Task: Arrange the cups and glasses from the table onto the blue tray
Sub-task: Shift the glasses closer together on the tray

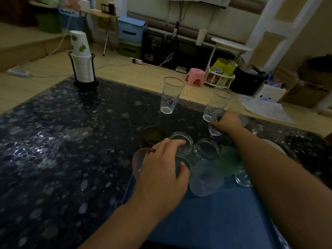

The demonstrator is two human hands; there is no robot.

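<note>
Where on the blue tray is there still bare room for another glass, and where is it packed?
The near part of the tray, between the two forearms, is bare. Its far end is crowded with jars and cups under the left hand. The table left of the tray is open up to the cup stack.

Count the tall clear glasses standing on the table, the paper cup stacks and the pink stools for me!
Tall clear glasses: 2
Paper cup stacks: 1
Pink stools: 1
Total: 4
</note>
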